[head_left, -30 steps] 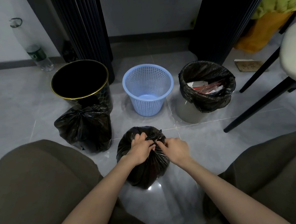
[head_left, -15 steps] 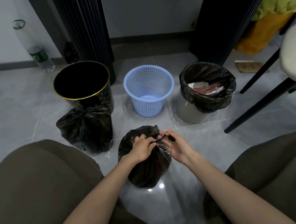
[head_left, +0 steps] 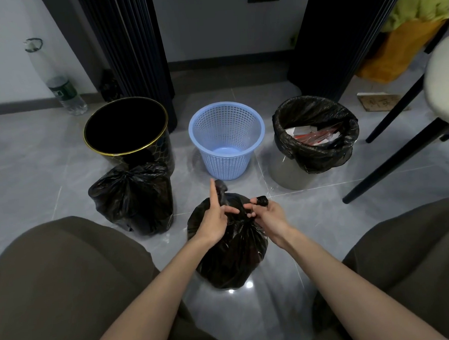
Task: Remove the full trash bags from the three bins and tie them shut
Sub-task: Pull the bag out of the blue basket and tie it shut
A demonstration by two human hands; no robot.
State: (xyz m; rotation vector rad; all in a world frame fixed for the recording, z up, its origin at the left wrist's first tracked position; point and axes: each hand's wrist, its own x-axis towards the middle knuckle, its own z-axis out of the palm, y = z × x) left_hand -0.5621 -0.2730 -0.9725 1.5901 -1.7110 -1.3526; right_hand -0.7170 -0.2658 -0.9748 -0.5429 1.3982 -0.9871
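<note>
A full black trash bag (head_left: 231, 256) stands on the floor between my knees. My left hand (head_left: 215, 217) holds one twisted end of its neck, with the forefinger pointing up. My right hand (head_left: 267, 214) pinches the other end, which is wrapped round a fingertip. A second black bag (head_left: 133, 199), gathered shut at the top, stands to the left in front of the black gold-rimmed bin (head_left: 126, 128), which holds no bag. The blue mesh bin (head_left: 226, 138) in the middle has no bag. The grey bin (head_left: 292, 173) on the right holds a black bag (head_left: 319, 153) with rubbish in it.
A chair with black legs (head_left: 401, 156) and a pale seat stands at the right. A plastic bottle (head_left: 66, 92) leans on the wall at the back left. Dark curtains (head_left: 131, 44) hang behind the bins. A yellow bag (head_left: 405, 45) lies at the far right.
My hands have pulled apart over the bag's neck, each drawing out one end. The left forefinger has lifted and the right hand has an end wound round a fingertip.
</note>
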